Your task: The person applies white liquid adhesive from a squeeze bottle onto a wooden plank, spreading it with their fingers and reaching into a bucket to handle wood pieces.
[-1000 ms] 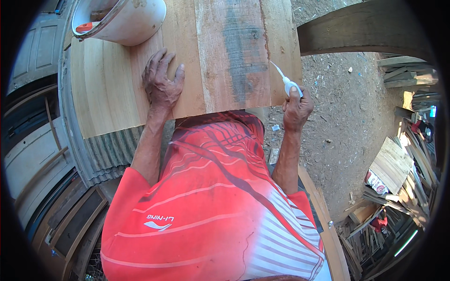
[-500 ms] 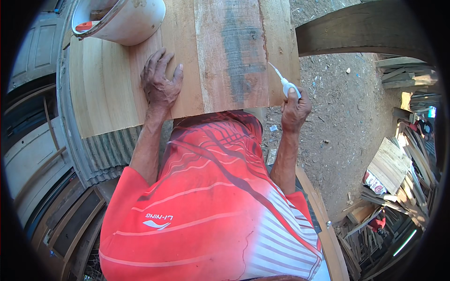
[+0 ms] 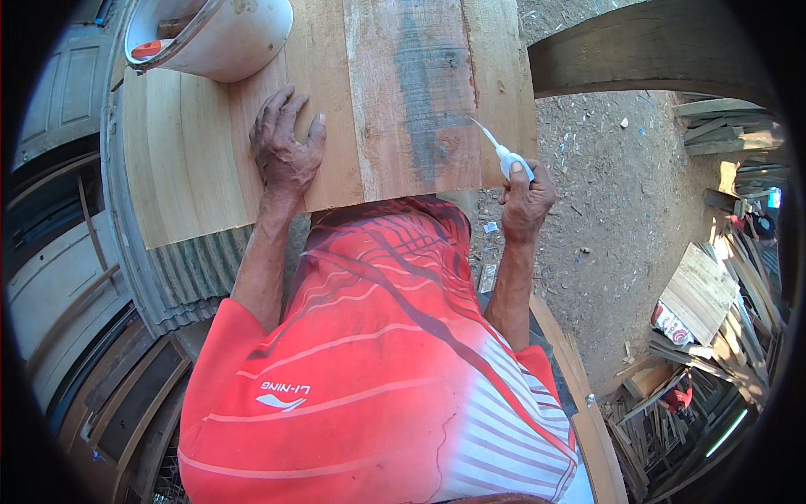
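"What is the right hand point(image 3: 527, 202) doing?"

"It's gripping a small white bottle point(image 3: 515, 163), thumb pressed on its side. The hand is just off the near right corner of the board point(image 3: 189, 151)."

"And where does the bottle point?"

"Its long thin nozzle point(image 3: 487, 133) slants up and left, over the right part of the board. I can't tell if the tip touches the wood."

"The left hand point(image 3: 285, 151)?"

"Palm down on the board, left of its middle, fingers stretched out and thumb held apart."

"What else is on the board?"

"A dirty white bucket point(image 3: 239, 42) at its far left, beyond the left hand, with something orange point(image 3: 147, 49) inside. A dark grey stain point(image 3: 432, 92) runs down the right half of the board, left of the nozzle."

"And around it?"

"The red shirt point(image 3: 353, 361) is close to the board's near edge. A wavy metal sheet point(image 3: 197, 273) shows below the near left corner. Right of the board there's littered ground point(image 3: 604, 193), a dark beam point(image 3: 646, 55) crossing above it, and scrap wood point(image 3: 751, 286) farther out."
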